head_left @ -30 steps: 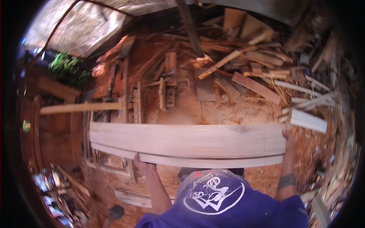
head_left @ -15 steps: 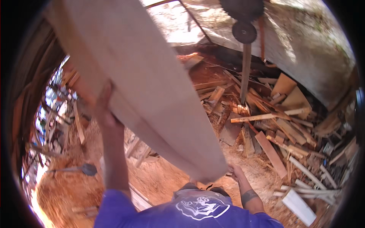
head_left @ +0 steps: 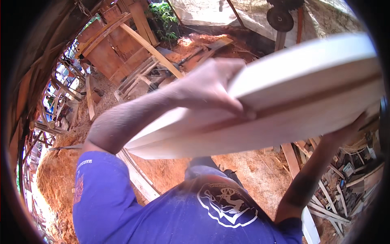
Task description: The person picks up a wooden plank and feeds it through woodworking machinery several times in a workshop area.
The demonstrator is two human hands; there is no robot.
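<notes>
My left hand (head_left: 217, 87) grips the long, pale wooden boards (head_left: 292, 116) near their middle, fingers over the near edge and thumb against the grooved face. The boards are raised at a slant, climbing from lower left to upper right across the view, and look blurred at the top. My right hand (head_left: 348, 127) is on their lower edge toward the right end, its fingertips partly hidden by the wood.
A wooden panel (head_left: 105, 53) leans at upper left beside a long batten (head_left: 150, 49). A circular blade on a post (head_left: 280, 18) stands at upper right, behind the boards. Scrap wood (head_left: 337, 195) is heaped at right, and sawdust (head_left: 57, 179) covers the ground.
The boards have gone from low and level, through a steep slant, to a raised rightward slant. My left hand has moved up and right with them, and the view has swung.
</notes>
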